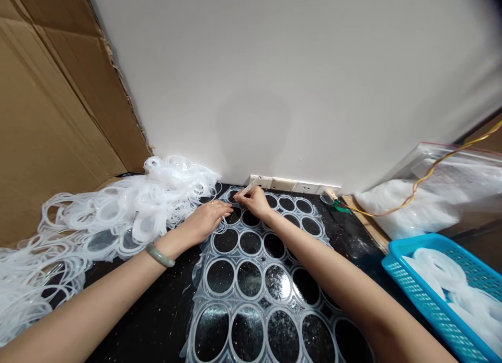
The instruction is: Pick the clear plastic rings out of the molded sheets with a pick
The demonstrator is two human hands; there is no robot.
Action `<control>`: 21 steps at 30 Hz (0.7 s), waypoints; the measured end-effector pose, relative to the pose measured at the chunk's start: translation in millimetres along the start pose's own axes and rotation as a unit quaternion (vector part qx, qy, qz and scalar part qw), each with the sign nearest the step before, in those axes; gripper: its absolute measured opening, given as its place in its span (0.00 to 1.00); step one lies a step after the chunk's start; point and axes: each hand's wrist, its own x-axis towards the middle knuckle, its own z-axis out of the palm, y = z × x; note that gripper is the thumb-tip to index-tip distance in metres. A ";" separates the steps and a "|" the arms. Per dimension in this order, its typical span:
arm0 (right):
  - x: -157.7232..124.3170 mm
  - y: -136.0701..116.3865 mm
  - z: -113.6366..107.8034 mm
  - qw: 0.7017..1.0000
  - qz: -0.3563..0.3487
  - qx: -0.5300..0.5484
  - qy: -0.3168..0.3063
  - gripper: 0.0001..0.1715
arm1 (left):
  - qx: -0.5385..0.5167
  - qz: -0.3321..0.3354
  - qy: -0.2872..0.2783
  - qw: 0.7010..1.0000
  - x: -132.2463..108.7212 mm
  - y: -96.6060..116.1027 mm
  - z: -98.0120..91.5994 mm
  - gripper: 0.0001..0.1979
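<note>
A translucent moulded sheet (257, 253) with rows of round rings lies on the black tabletop. My right hand (254, 202) is at its far edge, fingers pinched around a slim, pale, translucent stick-shaped tool (248, 187) tilted up to the right. The tool's lower tip is too small to make out. Beside it, my left hand (209, 218) rests on the sheet's far left part with its fingers stretched out flat. Thin white ring strands (223, 226) show just under those fingers. A green bangle (160, 254) circles the left wrist.
A big heap of white rings (147, 208) spreads along the left. At right stands a blue basket (415, 242) with white rings inside. Behind it are a clear bag (408, 206) and a yellow cable (421, 182). Sockets (292, 185) line the wall; cardboard (58, 106) rises at left.
</note>
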 end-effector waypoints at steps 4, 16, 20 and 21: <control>-0.5 0.0 0.9 0.999 -0.020 -0.030 -0.001 0.06 | 0.007 -0.004 0.001 1.000 -1.2 1.8 0.4 0.16; -13.9 -7.7 -2.6 0.975 -0.157 -0.158 -0.017 0.07 | -0.016 -0.028 -0.017 0.999 6.1 1.8 -0.7 0.15; -15.0 -8.8 -1.7 0.973 -0.155 -0.171 -0.011 0.07 | -0.028 -0.029 -0.004 0.999 3.1 0.4 1.4 0.15; -13.9 -8.2 -1.1 0.977 -0.142 -0.159 -0.006 0.07 | -0.027 -0.026 -0.001 0.999 2.1 0.2 2.1 0.16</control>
